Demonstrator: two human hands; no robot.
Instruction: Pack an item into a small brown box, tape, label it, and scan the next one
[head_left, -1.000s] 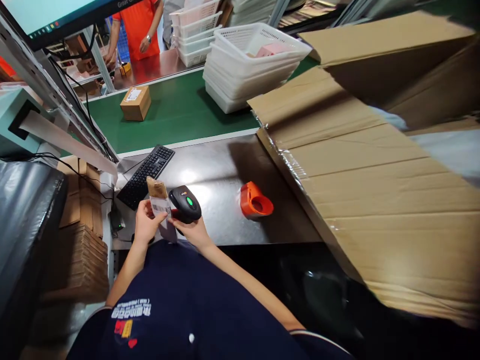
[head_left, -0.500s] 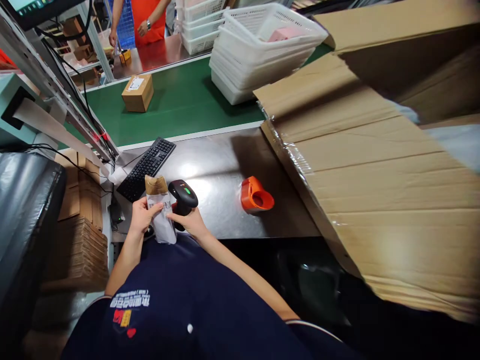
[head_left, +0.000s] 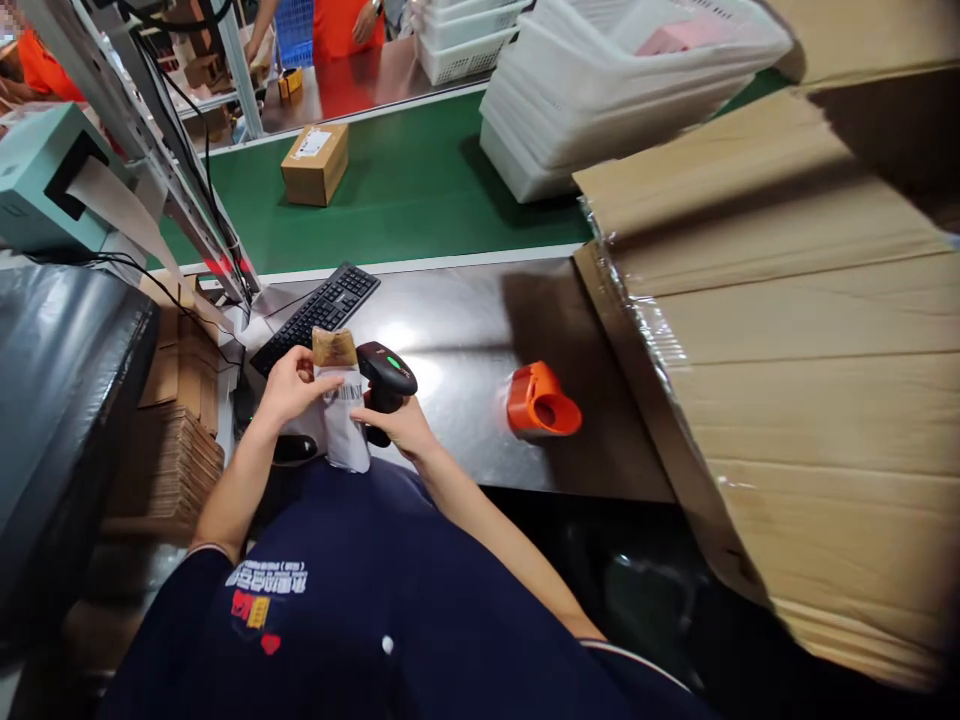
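My left hand (head_left: 291, 384) grips a small white packet (head_left: 343, 420) with a brown top and a barcode label, held upright over the steel table's (head_left: 465, 400) near edge. My right hand (head_left: 401, 427) is wrapped round the handle of a black barcode scanner (head_left: 386, 372) with a green light on top. The scanner's head sits right beside the packet's label, and my right fingertips touch the packet's side. Both hands are close to my body, just in front of a black keyboard (head_left: 319, 312).
An orange tape dispenser (head_left: 540, 403) lies on the table to the right. Large cardboard sheets (head_left: 810, 340) fill the right side. Behind runs a green conveyor belt (head_left: 405, 200) carrying a small cardboard box (head_left: 315, 163) and stacked white baskets (head_left: 600, 110). A person in orange stands beyond it.
The packet has been drawn a little nearer my body and held more upright beside the scanner. My view has tipped down and shifted, so everything sits further right in the frame.
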